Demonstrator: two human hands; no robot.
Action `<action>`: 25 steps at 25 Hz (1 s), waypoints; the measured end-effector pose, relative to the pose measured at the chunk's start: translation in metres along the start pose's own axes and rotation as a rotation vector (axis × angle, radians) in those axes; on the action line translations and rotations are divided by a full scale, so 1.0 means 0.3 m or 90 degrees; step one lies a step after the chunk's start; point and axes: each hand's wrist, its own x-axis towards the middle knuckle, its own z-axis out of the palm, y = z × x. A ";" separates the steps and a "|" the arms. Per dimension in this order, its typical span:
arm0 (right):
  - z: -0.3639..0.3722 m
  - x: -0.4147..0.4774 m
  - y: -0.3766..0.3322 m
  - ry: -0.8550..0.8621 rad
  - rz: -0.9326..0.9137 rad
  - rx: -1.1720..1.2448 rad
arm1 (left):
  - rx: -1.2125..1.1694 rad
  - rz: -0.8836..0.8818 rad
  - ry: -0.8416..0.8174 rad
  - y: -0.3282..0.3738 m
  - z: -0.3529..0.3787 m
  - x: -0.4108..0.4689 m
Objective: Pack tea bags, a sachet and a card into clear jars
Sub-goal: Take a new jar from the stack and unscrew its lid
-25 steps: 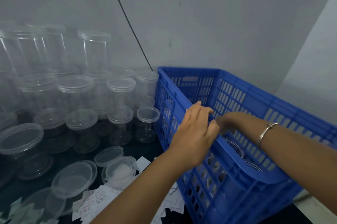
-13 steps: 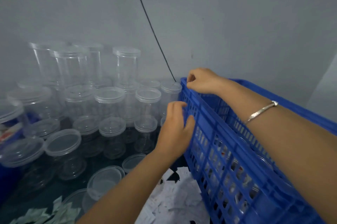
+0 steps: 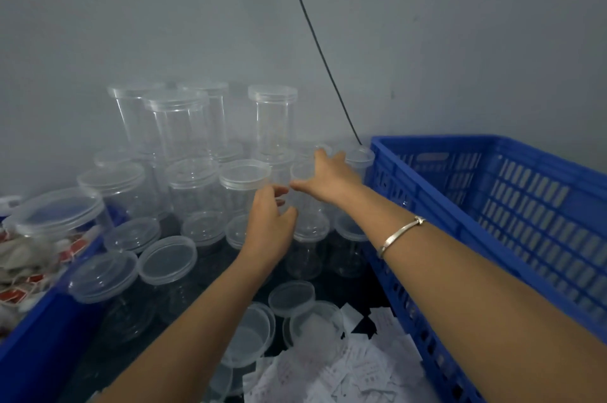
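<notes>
Several clear lidded jars (image 3: pixel 193 126) stand stacked against the wall. My right hand (image 3: pixel 331 179) reaches over them with fingers spread, its fingertips at the lid of one clear jar (image 3: pixel 300 170) in the stack. My left hand (image 3: pixel 269 228) hovers just below and left of that jar with loosely curved fingers and holds nothing. Tea bags (image 3: pixel 26 258) with red tags lie in a blue bin at the left. White paper cards (image 3: pixel 361 369) are heaped on the dark surface near me.
A large blue slatted crate (image 3: pixel 525 205) fills the right side, close to my right forearm. The blue bin's rim (image 3: pixel 49 310) borders the left. Loose clear lids (image 3: pixel 290 297) lie among the cards. A black cable (image 3: pixel 315 38) runs down the grey wall.
Both hands left the blue crate's rim and moved left and forward to the jar stack. The view has swung left, and the tea bag bin is now in sight.
</notes>
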 end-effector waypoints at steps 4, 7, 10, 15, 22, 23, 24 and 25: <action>-0.119 -0.155 -0.012 0.024 -0.050 -0.083 | -0.015 0.012 -0.069 0.037 -0.016 -0.104; -0.165 -0.326 -0.031 0.027 -0.115 -0.109 | -0.066 0.004 -0.142 0.053 -0.044 -0.231; -0.141 -0.519 -0.064 -0.015 -0.156 -0.101 | -0.215 0.042 -0.139 0.060 -0.078 -0.384; -0.013 -0.756 -0.144 -0.059 -0.229 -0.211 | -0.216 0.098 -0.036 -0.046 -0.159 -0.636; 0.196 -0.922 -0.254 -0.258 -0.369 -0.244 | -0.169 0.035 -0.035 -0.294 -0.294 -0.919; 0.202 -0.922 -0.267 -0.315 -0.391 -0.240 | -0.171 0.028 -0.046 -0.317 -0.304 -0.931; 0.195 -0.918 -0.280 -0.368 -0.412 -0.242 | -0.173 0.026 -0.048 -0.332 -0.307 -0.940; 0.183 -0.913 -0.297 -0.413 -0.434 -0.246 | -0.167 0.026 -0.041 -0.344 -0.307 -0.945</action>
